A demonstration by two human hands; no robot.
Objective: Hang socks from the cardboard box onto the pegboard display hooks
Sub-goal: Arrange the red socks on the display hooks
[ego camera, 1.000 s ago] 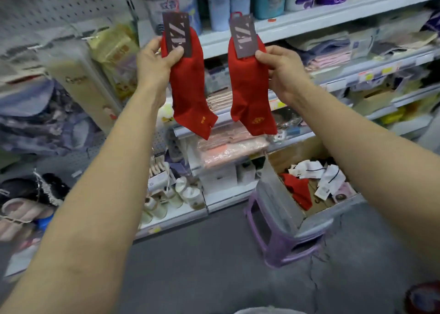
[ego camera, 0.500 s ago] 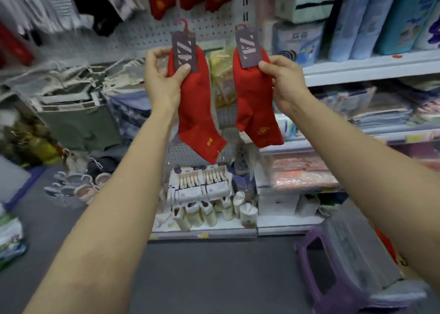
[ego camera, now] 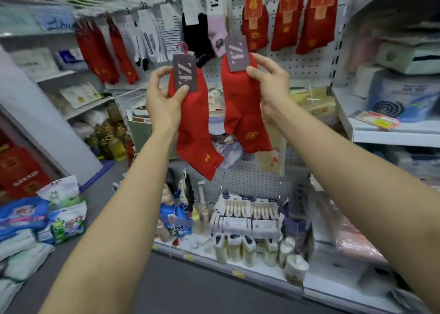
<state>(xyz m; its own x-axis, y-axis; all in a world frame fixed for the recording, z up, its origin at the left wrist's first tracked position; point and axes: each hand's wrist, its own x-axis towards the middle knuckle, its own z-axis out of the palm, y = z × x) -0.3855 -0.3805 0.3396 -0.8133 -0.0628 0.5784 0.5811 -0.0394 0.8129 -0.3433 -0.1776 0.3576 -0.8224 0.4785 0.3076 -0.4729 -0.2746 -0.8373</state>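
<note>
Left hand: the left hand (ego camera: 162,99) is raised, thumb and fingers pinching the top of a red sock (ego camera: 194,132) at its grey card tag (ego camera: 184,73).
Right hand: the right hand (ego camera: 270,85) is raised alongside, pinching a second red sock (ego camera: 242,113) just under its grey tag (ego camera: 237,53).
Writing: both tags carry pale slanted strokes like "ZZ"; each sock has a small gold mark near the toe, too small to read.
Shape: soft knit ankle socks hanging limp, toes pointing right; the left tag has a red plastic hook (ego camera: 182,48).
Pegboard: a white perforated pegboard (ego camera: 297,61) stands behind both socks, which are held in the air in front of it.
Hung stock: three red sock pairs (ego camera: 284,25) with red-and-gold cards, plus striped, black and pink socks (ego camera: 190,28).
Below: boxed goods (ego camera: 247,216) on a shelf.
</note>
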